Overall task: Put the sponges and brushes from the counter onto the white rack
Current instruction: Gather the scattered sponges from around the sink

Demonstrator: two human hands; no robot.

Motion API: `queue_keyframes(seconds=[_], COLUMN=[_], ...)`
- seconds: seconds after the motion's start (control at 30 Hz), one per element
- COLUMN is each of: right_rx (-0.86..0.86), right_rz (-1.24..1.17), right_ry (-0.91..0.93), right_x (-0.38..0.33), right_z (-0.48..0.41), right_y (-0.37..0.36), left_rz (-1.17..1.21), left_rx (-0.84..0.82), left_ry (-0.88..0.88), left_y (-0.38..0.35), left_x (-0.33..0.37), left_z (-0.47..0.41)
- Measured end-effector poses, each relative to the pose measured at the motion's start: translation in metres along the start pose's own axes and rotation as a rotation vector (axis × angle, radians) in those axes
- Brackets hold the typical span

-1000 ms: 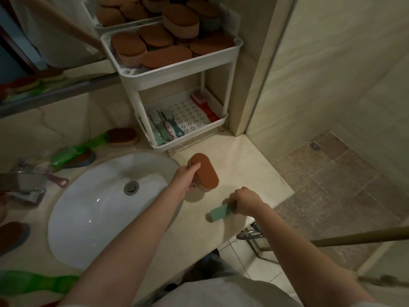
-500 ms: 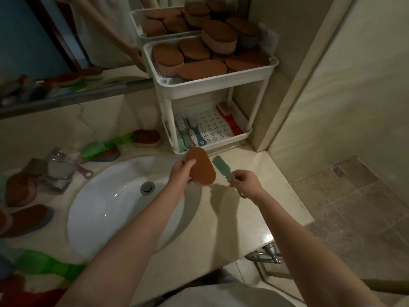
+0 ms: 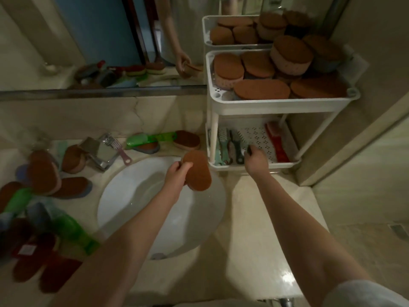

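My left hand [image 3: 176, 173] grips a brown oval sponge [image 3: 197, 171] above the right side of the sink, just left of the white rack [image 3: 283, 105]. My right hand [image 3: 256, 159] reaches into the rack's lower shelf and is closed around a small brush [image 3: 249, 149], mostly hidden by my fingers. Several brushes [image 3: 230, 146] and a red brush [image 3: 276, 145] lie on that shelf. The top shelf is packed with brown sponges [image 3: 262, 89]. More sponges [image 3: 45, 176] and green-handled brushes [image 3: 152, 139] lie on the counter at left.
A white oval sink [image 3: 137, 196] sits in the beige counter [image 3: 254, 229]. A chrome tap [image 3: 104, 154] with a pink brush beside it stands behind the sink. A mirror [image 3: 99, 41] runs along the back wall. A tiled wall rises right of the rack.
My right hand has carried the teal brush from above the counter into the rack's lower shelf. My left hand has kept the sponge and lifted slightly toward the rack. The camera swung left.
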State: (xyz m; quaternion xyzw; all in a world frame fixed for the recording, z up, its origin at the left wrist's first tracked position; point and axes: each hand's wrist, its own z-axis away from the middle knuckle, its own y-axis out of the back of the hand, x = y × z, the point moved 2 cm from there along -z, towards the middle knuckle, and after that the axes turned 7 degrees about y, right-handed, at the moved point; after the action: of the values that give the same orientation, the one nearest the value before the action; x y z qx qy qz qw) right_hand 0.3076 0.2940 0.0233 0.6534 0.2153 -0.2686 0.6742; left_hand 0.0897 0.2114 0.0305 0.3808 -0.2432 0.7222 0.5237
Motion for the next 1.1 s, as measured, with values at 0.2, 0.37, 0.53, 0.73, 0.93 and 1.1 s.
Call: queue_keyframes(seconds=[0.2,0.37,0.53,0.73,0.93,1.1], right_rx=[-0.041,-0.093,-0.120,0.058,0.099,-0.137], right_rz=[0.055,0.110,0.253,0.069,-0.344,-0.530], right_ry=[-0.102,-0.057,-0.009,0.043,0.108,0.230], right_x=[-0.013,-0.012,-0.009,-0.018,-0.047,-0.080], right_z=[-0.037,-0.045,-0.037,-0.024,0.028,0.067], right_y=[-0.018,-0.036,-0.036,-0.011,0.025,0.046], left_rz=[0.034,0.027,0.029,0.044,0.124,0.214], left_rx=[0.054,0.067,0.055,-0.006,-0.063,-0.103], left_ry=[-0.013,-0.010,-0.002,-0.023,-0.087,-0.230], left_y=[0.011,0.015,0.013,0.009,0.010,0.006], left_x=[0.006,0.002,0.003,0.010,0.021,0.045], left_z=[-0.010,-0.012,-0.010,-0.002,0.014,0.042])
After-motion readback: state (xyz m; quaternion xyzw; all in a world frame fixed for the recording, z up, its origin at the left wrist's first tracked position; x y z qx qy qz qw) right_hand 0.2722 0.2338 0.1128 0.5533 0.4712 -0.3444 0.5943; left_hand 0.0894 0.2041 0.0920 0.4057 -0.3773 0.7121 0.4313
